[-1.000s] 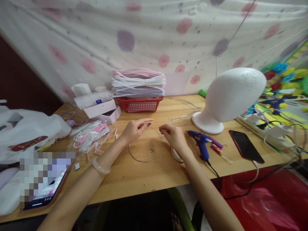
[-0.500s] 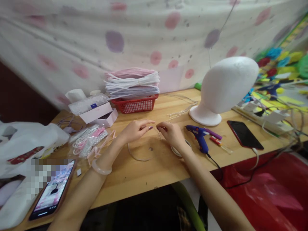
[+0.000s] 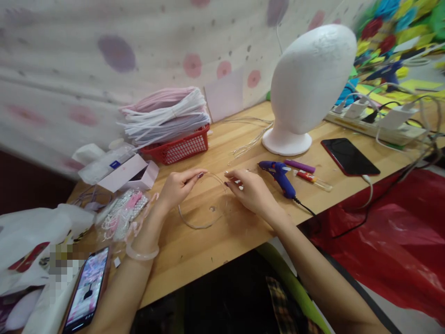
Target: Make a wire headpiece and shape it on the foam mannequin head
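A loop of thin wire (image 3: 199, 228) stands just over the wooden table, its lower curve towards me. Thumb and fingertips of my left hand (image 3: 177, 188) pinch the upper left of the loop; a pale bangle circles that wrist. My right hand (image 3: 251, 189) is at the loop's upper right, fingers bent, with a gap between thumb and forefinger and nothing visible gripped there. Beyond it lies a blue glue gun (image 3: 278, 176), next to a purple stick (image 3: 299, 166) and a red-labelled clear tube (image 3: 313, 180).
A white foam head (image 3: 309, 93) stands at the back right, loose wires (image 3: 252, 144) beside it. Pipe cleaners (image 3: 167, 113) fill a red basket (image 3: 184, 147). Bagged beads (image 3: 123, 213) and a lit phone (image 3: 88, 287) lie left; a dark phone (image 3: 349, 157) and power strip (image 3: 382, 127) right.
My hands have drawn apart; the right fingers have come away from the left fingertips and spread. The loop stays in my left hand. The camera view has tilted and shifted.
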Tool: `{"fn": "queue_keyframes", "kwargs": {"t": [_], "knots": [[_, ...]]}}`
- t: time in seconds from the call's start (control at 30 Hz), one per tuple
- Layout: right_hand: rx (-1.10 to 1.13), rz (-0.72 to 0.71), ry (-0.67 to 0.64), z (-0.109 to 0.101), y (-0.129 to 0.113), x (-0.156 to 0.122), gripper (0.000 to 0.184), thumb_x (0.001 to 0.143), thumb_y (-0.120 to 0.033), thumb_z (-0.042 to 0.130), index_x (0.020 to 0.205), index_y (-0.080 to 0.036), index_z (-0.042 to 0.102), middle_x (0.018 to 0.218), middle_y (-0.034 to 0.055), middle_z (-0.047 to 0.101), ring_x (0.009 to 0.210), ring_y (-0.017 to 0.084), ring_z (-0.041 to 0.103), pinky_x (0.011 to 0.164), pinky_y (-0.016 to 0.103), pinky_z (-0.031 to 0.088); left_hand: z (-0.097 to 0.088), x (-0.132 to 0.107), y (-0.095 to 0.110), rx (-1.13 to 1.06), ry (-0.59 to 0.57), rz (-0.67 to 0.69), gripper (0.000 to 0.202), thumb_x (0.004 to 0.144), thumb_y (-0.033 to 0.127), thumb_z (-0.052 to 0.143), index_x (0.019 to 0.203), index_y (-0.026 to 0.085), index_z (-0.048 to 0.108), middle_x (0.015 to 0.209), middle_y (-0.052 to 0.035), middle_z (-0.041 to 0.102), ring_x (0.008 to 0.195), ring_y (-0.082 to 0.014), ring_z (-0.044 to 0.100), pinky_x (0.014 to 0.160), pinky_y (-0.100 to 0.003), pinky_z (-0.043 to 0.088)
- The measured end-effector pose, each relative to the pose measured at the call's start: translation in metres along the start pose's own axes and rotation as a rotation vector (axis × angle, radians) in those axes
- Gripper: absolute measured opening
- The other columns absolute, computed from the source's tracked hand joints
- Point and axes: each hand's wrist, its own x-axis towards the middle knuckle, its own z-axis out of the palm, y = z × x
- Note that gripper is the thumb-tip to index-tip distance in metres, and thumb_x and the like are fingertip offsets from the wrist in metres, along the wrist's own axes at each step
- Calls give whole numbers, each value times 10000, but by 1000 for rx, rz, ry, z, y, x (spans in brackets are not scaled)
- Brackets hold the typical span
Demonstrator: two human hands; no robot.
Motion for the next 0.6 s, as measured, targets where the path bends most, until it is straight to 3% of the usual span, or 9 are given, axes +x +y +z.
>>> {"fn": "queue_keyframes", "kwargs": {"t": [0.27, 0.43, 0.5, 0.6], "knots": [[0, 72, 2, -4, 4, -9, 137, 885, -152, 580, 967, -183, 686, 908, 70, 740, 836, 211, 663, 728, 307, 474, -2, -3, -6, 111, 56, 55, 284, 934, 199, 525, 1136, 195, 724, 954, -38, 794, 667, -113, 701, 580, -198, 493], [6, 98, -8, -21, 4, -24, 139, 894, -194, 568, 945, -196, 697, 905, 55, 740, 825, 215, 671, 728, 322, 484, 0, -4, -10, 124, 70, 95, 268, 939, 192, 542, 1142, 192, 716, 986, -51, 790, 789, -144, 739, 644, -217, 532], [13, 143, 29, -29, 9, -39, 148, 898, -246, 572, 956, -214, 704, 929, 53, 748, 825, 220, 680, 733, 332, 498, 0, -4, -10, 122, 72, 102, 272, 939, 183, 543, 1153, 190, 711, 1004, -53, 787, 795, -146, 744, 647, -215, 532], [46, 273, 185, -40, 21, -61, 178, 895, -321, 579, 982, -229, 704, 944, 57, 754, 794, 222, 694, 730, 346, 524, 2, -2, -8, 136, 64, 102, 281, 945, 186, 535, 1167, 206, 707, 1026, -49, 783, 784, -149, 748, 631, -217, 524]]}}
